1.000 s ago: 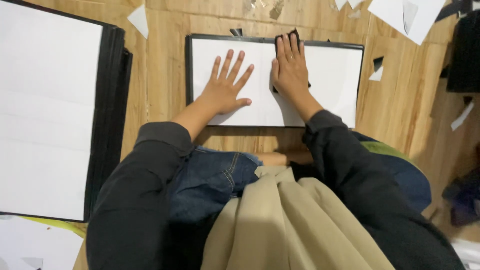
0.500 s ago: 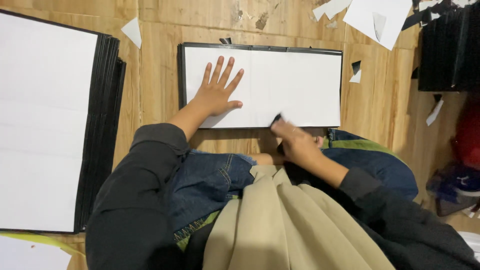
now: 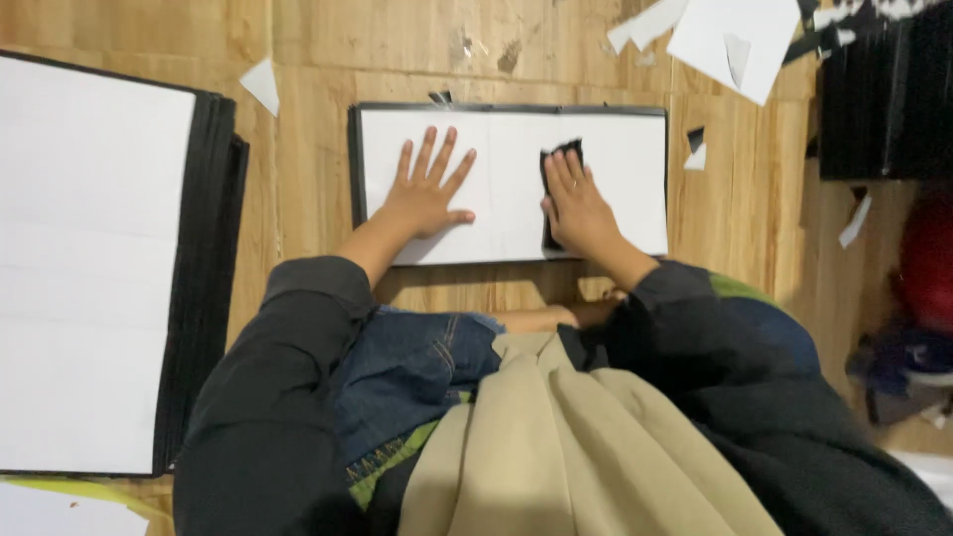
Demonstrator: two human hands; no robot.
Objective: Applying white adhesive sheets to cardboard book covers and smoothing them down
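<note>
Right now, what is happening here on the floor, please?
A person sits over a black-edged folder that lies open on the wooden floor, showing a white inside. The left hand lies flat with fingers spread on its left half. The right hand presses a small black piece near the middle. A stack of similar folders lies to the left, and paper scraps are scattered about.

Wooden floor point(image 3: 298, 179), plank surface, scuffed near top centre. Lying on it: open black folder with white sheet point(image 3: 506, 134) centre frame, stack of black folders topped white point(image 3: 94, 268) at left, white paper scraps point(image 3: 735, 35) upper right, small scrap point(image 3: 262, 84) upper left.
</note>
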